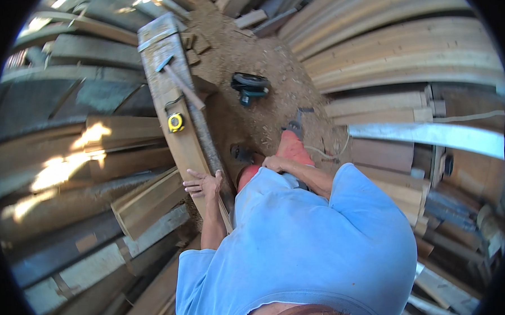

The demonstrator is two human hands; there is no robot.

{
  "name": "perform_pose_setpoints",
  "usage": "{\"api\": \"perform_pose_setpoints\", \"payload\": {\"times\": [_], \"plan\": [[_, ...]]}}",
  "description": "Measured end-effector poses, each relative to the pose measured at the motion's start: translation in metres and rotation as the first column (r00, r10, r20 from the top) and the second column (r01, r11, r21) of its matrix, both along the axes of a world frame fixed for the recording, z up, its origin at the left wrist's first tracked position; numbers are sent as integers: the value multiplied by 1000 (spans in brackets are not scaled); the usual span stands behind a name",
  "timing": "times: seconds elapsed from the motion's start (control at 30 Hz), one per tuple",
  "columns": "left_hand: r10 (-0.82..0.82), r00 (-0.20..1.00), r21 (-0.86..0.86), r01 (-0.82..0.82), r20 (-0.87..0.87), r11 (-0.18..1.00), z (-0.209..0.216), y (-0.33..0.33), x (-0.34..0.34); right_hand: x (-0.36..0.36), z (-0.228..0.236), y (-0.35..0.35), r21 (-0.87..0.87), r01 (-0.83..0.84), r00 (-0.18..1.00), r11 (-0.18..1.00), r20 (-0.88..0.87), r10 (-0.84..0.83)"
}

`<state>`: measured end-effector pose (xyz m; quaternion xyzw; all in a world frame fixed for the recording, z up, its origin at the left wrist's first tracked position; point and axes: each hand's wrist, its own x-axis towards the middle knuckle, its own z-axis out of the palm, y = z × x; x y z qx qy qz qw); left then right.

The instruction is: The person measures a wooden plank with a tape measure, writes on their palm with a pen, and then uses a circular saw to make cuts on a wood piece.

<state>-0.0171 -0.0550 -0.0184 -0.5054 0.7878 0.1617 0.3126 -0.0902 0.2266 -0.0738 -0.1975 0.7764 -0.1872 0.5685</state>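
Observation:
My left hand (204,184) lies with its fingers spread on a pale wooden board (189,154), which rests along a narrow worn bench (157,54). Farther up the board sits a yellow and black tape measure (176,122). Beyond it, a hammer (183,86) with a wooden handle lies across the bench. My right hand (275,163) is low over my red-clothed leg, near the hem of my blue shirt. Its fingers are turned away, so I cannot make out their shape or anything in them.
A dark teal and black circular saw (250,88) stands on the sawdust-covered floor (218,24) beyond my feet. Small wood offcuts (198,43) lie beside the bench. Stacked planks (394,55) line the right, and more timber (122,135) the left. A pale cord (334,155) trails at right.

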Motion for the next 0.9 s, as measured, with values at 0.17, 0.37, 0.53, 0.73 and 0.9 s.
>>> {"api": "perform_pose_setpoints", "payload": {"times": [0.17,0.37,0.53,0.73,0.9], "plan": [[-98,995,-99,101,32,990,-20,-10,6,-13,-32,70,-58,577,815,815,-30,-579],[-163,983,-349,183,87,919,-32,-4,7,-37,-77,192,25,848,501,530,-363,-786],[-455,866,-589,482,207,649,-42,5,12,-13,-178,322,273,612,787,742,-306,-536],[-509,823,-600,280,-251,749,-45,-6,24,38,-318,428,513,674,733,532,-372,-570],[-315,908,-594,97,-275,799,-56,-16,20,49,-431,464,537,808,-106,-242,-272,-957]]}}
